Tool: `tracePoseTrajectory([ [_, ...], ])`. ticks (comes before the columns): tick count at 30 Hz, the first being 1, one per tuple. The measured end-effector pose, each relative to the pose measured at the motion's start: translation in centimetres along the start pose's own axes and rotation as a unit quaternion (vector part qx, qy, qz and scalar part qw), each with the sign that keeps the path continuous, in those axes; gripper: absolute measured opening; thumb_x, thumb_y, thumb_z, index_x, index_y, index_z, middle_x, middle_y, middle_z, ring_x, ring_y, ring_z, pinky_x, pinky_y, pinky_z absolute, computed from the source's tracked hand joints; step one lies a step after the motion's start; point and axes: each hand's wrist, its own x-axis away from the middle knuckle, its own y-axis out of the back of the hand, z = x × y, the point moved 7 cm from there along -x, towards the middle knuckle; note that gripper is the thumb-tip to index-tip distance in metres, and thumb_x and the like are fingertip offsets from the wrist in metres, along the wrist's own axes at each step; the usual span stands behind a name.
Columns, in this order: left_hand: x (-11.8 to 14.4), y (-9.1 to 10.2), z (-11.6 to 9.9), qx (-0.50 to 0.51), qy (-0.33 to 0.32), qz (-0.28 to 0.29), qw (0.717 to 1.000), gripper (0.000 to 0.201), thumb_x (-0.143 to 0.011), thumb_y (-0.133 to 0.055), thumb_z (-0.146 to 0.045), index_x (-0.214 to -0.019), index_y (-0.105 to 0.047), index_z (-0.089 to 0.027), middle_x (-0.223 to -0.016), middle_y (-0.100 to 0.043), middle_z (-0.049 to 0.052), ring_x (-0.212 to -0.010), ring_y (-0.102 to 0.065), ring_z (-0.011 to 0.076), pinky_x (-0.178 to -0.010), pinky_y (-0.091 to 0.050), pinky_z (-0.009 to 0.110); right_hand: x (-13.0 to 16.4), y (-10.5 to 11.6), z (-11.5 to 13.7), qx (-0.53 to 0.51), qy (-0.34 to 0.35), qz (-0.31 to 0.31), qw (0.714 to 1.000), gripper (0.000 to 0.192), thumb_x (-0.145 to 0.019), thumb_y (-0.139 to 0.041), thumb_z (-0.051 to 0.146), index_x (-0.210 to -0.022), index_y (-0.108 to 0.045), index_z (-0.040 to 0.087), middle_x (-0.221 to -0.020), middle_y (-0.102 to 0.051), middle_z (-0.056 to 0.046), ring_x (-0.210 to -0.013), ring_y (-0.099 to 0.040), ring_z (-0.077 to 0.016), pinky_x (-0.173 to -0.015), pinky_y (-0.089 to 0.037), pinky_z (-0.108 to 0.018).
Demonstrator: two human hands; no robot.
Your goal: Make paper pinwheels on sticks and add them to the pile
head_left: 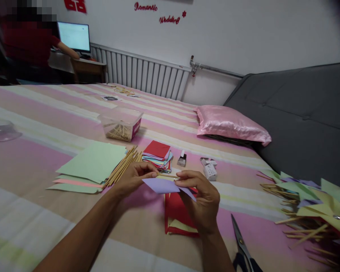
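My left hand (136,175) pinches one end of a thin wooden stick (167,176), held level above the bed. Fingers of my right hand (202,192) close round a purple paper pinwheel (162,186), touching the stick's other end; the exact join is hidden by the fingers. Beneath lie red paper squares (178,215) with a yellow sheet showing. Beside my left hand is a bundle of wooden sticks (124,166). Just beyond my hands sits a stack of coloured paper squares (158,151). Scissors (240,241) rest at right, near my right forearm.
Finished pinwheels (323,207) on sticks pile up at right. Green sheets (93,162) lie at left, behind them a clear plastic tub (121,124). Small boxes (210,170), a little black-and-white item (182,158) and a pink pillow (229,122) lie beyond. A person (31,45) sits at a monitor.
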Motion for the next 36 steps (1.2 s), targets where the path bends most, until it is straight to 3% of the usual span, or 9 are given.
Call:
tracePoseTrajectory([
  [18,-0.03,0.07,-0.05,0.035,-0.012,0.012,0.999,0.01,-0.066,-0.072,-0.024,-0.069,-0.067,-0.015,-0.068,-0.063,0.0,-0.055,-0.053,0.0074,-0.051,-0.039,0.017,0.3,-0.24,-0.4,0.005,-0.007,0.0,1.0,0.011,-0.072,-0.066,0.012,-0.076,-0.067,0.022,-0.081,-0.065,-0.003,-0.078,-0.062,-0.0163,-0.07,-0.05,-0.029],
  [36,0.12,0.0,-0.29,0.045,-0.008,-0.01,0.999,0.018,-0.062,-0.074,-0.027,-0.067,-0.065,-0.013,-0.067,-0.062,0.001,-0.05,-0.05,0.0073,-0.046,-0.037,0.017,0.47,-0.35,-0.58,0.001,0.006,-0.001,1.0,0.015,-0.071,-0.067,0.008,-0.077,-0.066,0.022,-0.084,-0.064,-0.003,-0.08,-0.062,-0.0161,-0.073,-0.049,-0.029],
])
